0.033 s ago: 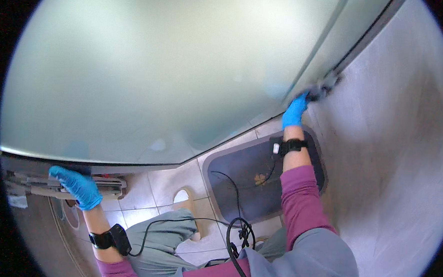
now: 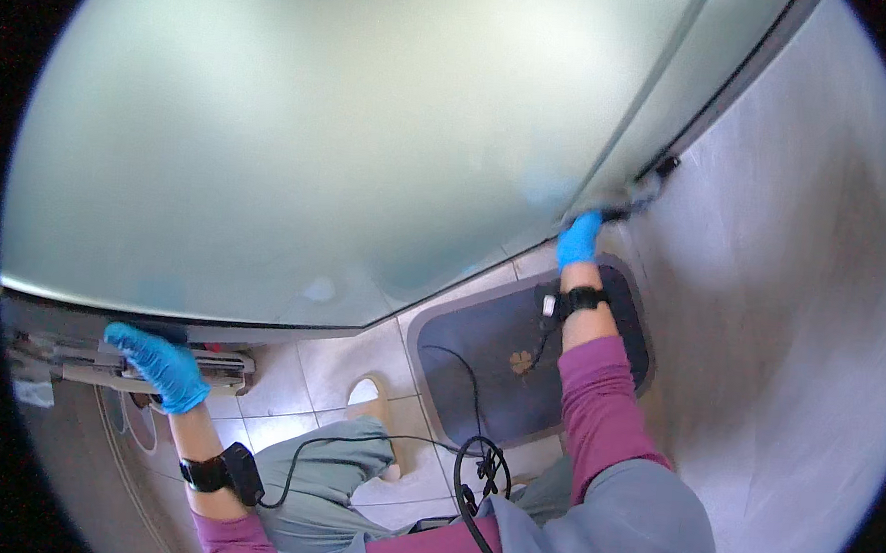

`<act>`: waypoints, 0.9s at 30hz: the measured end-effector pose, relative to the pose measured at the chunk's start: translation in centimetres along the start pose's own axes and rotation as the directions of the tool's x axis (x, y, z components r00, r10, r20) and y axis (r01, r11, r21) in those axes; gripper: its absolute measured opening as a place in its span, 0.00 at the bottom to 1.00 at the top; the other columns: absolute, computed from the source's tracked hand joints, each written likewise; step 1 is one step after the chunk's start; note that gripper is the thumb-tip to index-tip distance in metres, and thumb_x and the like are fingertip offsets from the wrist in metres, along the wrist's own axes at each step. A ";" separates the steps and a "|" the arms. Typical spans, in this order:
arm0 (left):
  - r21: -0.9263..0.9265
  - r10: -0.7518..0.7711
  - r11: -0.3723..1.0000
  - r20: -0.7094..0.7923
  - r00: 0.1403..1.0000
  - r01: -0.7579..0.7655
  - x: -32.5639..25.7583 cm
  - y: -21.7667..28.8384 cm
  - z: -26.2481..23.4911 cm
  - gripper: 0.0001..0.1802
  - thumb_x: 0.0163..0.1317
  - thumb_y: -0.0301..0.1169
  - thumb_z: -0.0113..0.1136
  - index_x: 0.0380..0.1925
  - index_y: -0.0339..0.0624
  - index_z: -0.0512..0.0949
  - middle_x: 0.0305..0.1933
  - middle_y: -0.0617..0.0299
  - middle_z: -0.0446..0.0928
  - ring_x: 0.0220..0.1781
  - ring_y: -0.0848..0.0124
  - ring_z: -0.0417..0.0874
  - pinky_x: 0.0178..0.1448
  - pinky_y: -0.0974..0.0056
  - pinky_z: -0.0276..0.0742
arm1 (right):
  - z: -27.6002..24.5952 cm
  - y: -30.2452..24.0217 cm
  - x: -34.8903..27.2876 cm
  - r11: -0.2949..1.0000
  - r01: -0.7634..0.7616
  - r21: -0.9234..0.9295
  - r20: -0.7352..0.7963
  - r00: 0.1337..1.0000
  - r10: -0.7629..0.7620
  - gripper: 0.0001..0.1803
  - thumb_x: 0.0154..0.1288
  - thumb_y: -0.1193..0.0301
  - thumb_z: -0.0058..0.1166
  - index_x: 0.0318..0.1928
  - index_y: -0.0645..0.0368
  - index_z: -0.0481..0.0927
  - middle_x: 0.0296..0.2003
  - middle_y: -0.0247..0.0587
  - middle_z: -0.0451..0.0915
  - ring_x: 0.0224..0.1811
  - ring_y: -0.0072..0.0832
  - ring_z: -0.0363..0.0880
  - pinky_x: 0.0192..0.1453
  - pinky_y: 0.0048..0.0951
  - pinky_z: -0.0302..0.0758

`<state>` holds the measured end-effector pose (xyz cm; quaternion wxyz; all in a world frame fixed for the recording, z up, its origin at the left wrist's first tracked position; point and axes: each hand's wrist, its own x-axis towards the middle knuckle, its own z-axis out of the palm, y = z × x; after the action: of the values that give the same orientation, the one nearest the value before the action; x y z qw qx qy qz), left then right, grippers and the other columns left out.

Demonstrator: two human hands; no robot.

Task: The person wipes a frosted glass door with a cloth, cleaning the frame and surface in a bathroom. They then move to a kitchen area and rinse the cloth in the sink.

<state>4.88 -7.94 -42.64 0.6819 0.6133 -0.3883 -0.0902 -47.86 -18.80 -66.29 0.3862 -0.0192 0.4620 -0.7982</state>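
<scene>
A large frosted glass door (image 2: pixel 350 141) fills the upper part of the view. My left hand (image 2: pixel 158 367), in a blue glove, grips the door's lower edge just above a metal rail (image 2: pixel 68 357). My right hand (image 2: pixel 577 238), also gloved in blue, is stretched out to the dark frame (image 2: pixel 713 100) on the door's right edge. It is closed on a small blurred tool (image 2: pixel 639 199) pressed against that frame. Each wrist wears a black band with a cable.
A dark bath mat (image 2: pixel 488 369) with a flower motif lies on the pale tiled floor (image 2: pixel 339 356). A light slipper (image 2: pixel 371 398) is beside my grey-trousered knee. A smooth grey wall (image 2: pixel 790 345) rises on the right. Black cables hang over my lap.
</scene>
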 end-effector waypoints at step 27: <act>0.074 0.927 0.368 0.056 0.372 -0.927 5.7 29.3 -0.6 0.39 0.52 0.21 0.68 0.66 0.48 0.67 0.53 0.59 0.75 0.42 0.68 0.75 0.43 0.68 0.74 | 12.9 -14.8 -14.3 0.705 0.658 -0.264 0.603 0.683 -0.412 0.18 0.70 0.70 0.50 0.58 0.61 0.70 0.53 0.41 0.74 0.51 0.30 0.75 0.52 0.33 0.78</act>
<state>-1.20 -4.12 -13.65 0.5850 0.3208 -0.6707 0.3240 -41.69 -15.04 -43.14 0.2166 -0.4551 0.4927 -0.7094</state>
